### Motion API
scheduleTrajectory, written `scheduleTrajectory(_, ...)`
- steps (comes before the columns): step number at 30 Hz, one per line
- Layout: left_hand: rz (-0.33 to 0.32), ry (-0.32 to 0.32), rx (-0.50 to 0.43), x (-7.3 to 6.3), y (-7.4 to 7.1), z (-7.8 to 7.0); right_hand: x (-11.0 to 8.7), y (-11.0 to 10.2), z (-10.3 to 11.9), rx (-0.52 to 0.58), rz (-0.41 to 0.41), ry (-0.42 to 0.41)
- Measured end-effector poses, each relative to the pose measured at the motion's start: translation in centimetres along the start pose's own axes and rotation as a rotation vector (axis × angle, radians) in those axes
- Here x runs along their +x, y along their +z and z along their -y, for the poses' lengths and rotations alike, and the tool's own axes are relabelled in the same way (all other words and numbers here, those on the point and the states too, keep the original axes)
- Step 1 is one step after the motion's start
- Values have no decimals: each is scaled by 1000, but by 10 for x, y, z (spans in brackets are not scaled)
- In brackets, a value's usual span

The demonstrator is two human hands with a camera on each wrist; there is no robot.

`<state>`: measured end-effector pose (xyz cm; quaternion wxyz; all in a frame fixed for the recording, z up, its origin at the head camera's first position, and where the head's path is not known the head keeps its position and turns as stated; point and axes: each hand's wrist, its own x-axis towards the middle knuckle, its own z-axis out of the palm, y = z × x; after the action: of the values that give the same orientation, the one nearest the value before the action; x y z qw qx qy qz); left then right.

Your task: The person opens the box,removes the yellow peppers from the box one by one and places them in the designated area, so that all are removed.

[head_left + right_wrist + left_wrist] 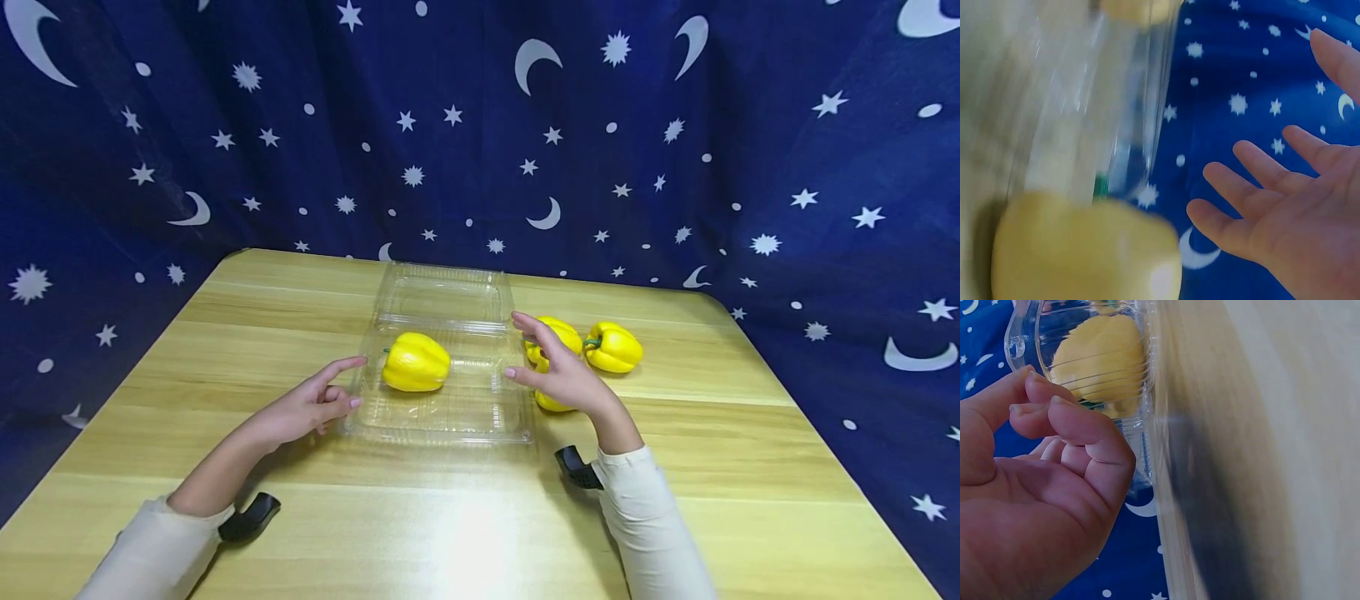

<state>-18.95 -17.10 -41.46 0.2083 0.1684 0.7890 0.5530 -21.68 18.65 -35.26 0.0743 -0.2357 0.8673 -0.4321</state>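
Note:
A clear plastic clamshell container (480, 417) lies on the table with its lid (442, 292) folded back. Inside its base, towards the left, a yellow bell pepper (416, 362) rests on its side. My left hand (303, 408) is at the container's left edge, index finger and thumb apart, the other fingers loosely bent; whether it touches the rim I cannot tell. Above the right edge is my right hand (558, 371), fingers extended and holding nothing. It partly hides several yellow bell peppers (613, 347) beside the container. One pepper (1085, 250) looms blurred in the right wrist view.
The wooden table (480, 517) extends around the container. A dark blue curtain (465, 125) with white moons and stars hangs behind it. Black wrist mounts (251, 517) protrude from both sleeves, low over the table.

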Motion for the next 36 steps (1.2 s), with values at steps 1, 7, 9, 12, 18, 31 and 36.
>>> scheduleTrajectory(1,-1,0,0,0,0,0,3,3,2,4,9,-10)
scheduleTrajectory(7,-2,-4,-4,0,-1,2,15,14,17,57,13,-28)
scheduleTrajectory(9,-3,-4,-5,0,-1,3,19,16,21,65,9,-28)
scheduleTrajectory(12,-2,-1,-9,0,-1,3,23,19,26,74,2,-34)
scheduleTrajectory(18,1,7,-17,1,-1,3,33,25,38,127,-21,-61)
scheduleTrajectory(31,-1,-2,-14,1,-1,2,57,48,47,151,-3,-5)
scheduleTrajectory(36,-3,-14,-4,2,0,2,65,57,46,135,56,40)
